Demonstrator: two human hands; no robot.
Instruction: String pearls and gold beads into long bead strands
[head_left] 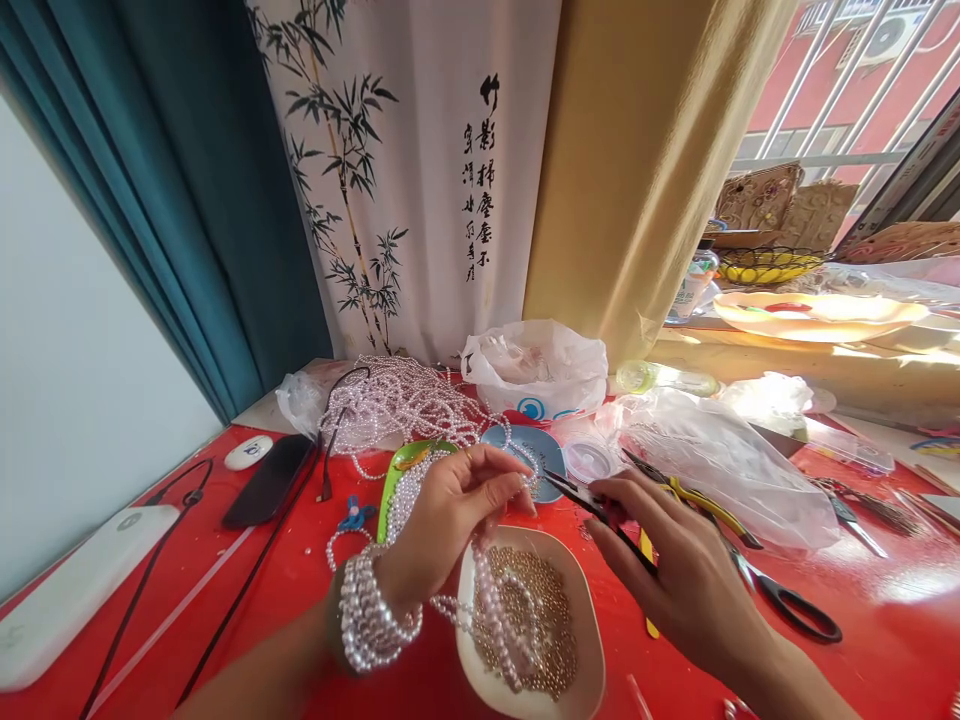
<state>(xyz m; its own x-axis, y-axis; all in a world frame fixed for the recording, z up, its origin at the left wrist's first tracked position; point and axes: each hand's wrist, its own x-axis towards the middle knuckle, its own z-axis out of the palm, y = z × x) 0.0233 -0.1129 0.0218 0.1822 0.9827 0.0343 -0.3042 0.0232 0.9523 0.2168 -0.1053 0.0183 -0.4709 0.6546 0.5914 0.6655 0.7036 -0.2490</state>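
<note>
My left hand (465, 500) pinches a strand of pearl beads (491, 610), whose lower part hangs over a cream tray (592, 610) of small gold beads (551, 600). Several loops of pearls (367, 615) circle my left wrist. In my right hand (667, 560) are black-handled pliers (592, 500), closed around by the fingers. Their tips point left, close to the bead end at my left fingertips; whether they touch it I cannot tell. Behind the fingers lies a blue dish (553, 460), and a green tray (390, 490) of pearls is partly covered by my left hand.
A pile of pearl strands (397, 400) lies at the back, beside a white plastic bag (536, 365). Yellow-handled pliers (709, 510) and scissors (787, 600) lie to the right. On the left are a phone (270, 480), a white power bank (82, 590) and cables.
</note>
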